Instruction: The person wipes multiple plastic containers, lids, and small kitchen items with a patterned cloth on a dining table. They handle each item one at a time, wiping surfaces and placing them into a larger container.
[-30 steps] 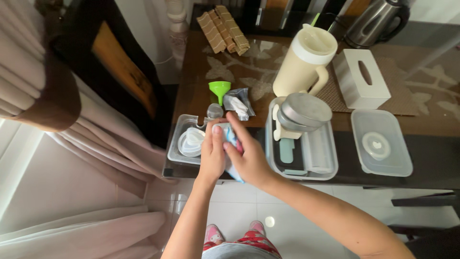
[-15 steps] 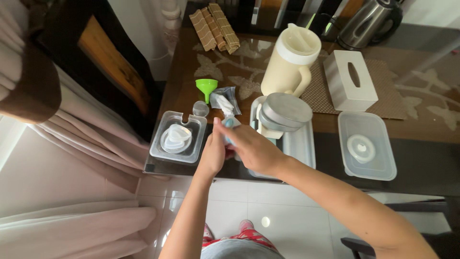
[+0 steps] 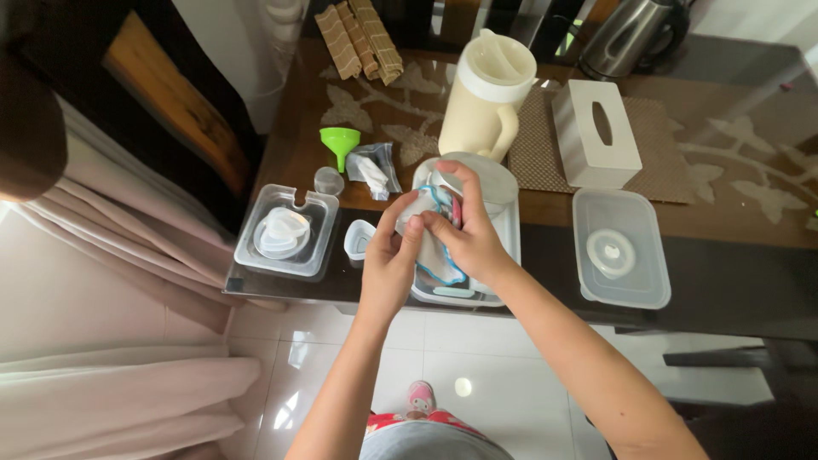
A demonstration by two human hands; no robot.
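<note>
My left hand (image 3: pixel 390 260) and my right hand (image 3: pixel 464 230) meet over the table's near edge, both gripping a white cloth with a blue trim (image 3: pixel 434 255). The cloth is bunched between the fingers and partly hidden by them. Under the hands lies a clear tray (image 3: pixel 504 255) holding a round grey lid (image 3: pixel 494 179). A small clear heart-shaped cup (image 3: pixel 358 238) sits just left of my left hand.
On the dark table stand a cream jug (image 3: pixel 486 94), a white tissue box (image 3: pixel 596 136), a green funnel (image 3: pixel 339 143), a crumpled plastic bag (image 3: pixel 373 169), a clear square container (image 3: pixel 285 232), a clear lidded box (image 3: pixel 618 247), bamboo mats (image 3: pixel 358 30) and a kettle (image 3: pixel 626 25). Pink curtains (image 3: pixel 111 281) hang at left.
Both hands have shifted right and closer to the tray, and the cloth is now bunched up between them. The view has also moved.
</note>
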